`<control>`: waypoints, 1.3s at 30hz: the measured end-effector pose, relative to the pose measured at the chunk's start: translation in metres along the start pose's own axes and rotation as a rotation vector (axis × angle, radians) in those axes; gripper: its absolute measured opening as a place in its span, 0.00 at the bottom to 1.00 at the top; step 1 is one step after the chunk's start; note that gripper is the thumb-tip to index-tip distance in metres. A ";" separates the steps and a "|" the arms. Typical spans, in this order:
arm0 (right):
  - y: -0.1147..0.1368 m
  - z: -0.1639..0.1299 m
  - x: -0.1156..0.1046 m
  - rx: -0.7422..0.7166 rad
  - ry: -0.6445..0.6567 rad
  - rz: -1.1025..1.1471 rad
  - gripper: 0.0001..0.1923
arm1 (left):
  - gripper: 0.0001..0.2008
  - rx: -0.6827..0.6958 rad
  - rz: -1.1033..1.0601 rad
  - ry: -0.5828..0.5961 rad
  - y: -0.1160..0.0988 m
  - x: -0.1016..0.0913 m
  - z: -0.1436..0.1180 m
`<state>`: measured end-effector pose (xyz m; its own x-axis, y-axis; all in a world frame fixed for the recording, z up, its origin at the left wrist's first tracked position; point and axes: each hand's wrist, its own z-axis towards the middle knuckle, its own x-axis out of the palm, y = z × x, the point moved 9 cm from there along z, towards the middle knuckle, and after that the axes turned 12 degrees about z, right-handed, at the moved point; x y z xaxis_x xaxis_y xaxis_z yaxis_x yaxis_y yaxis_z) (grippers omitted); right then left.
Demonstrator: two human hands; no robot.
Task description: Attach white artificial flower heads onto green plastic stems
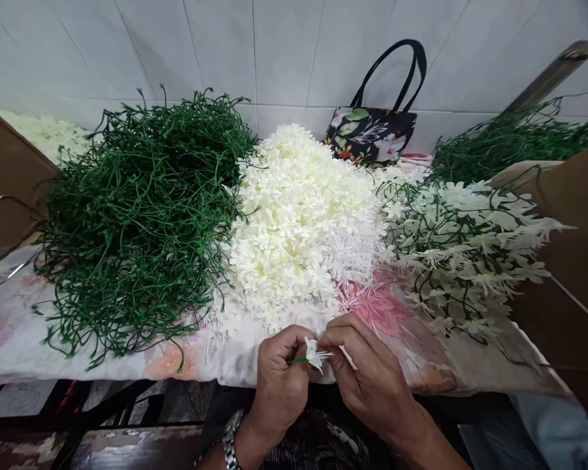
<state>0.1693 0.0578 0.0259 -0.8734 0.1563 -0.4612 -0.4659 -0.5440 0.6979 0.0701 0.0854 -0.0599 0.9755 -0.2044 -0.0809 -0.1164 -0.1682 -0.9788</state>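
Fingertips of both hands, left point(280, 378) and right point(367, 372), pinch one small white flower point(314, 354) between them.

Count: 2 hands, left point(279, 382) and right point(367, 372), sharing 1 small white flower point(314, 354) on 1 green stem point(298, 360). On the bench point(10, 339): 1 big heap of green stems point(137, 222), 1 heap of loose white blossoms point(298, 222), 1 pile of finished sprays point(465, 248). Further back: 1 more green heap point(509, 140) at right, 1 more white heap point(44, 134) at far left. 1 floral bag point(372, 134) with 2 handles. 1 wristwatch point(230, 444). Single pieces in the heaps too many to count.
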 end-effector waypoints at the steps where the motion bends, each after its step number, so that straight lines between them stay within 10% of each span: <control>1: 0.000 0.001 0.001 0.000 0.003 0.004 0.10 | 0.09 0.003 0.002 -0.006 0.000 -0.001 0.000; 19: 0.001 -0.001 -0.028 0.018 0.023 0.040 0.07 | 0.08 -0.334 -0.409 0.173 0.003 0.011 -0.005; 39: -0.024 0.002 -0.008 0.175 0.156 0.229 0.06 | 0.14 -0.462 -0.266 0.213 0.001 0.020 -0.010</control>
<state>0.1871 0.0716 0.0134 -0.9324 -0.0890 -0.3502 -0.2889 -0.3987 0.8704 0.0876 0.0720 -0.0608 0.9289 -0.2789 0.2436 0.0120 -0.6347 -0.7726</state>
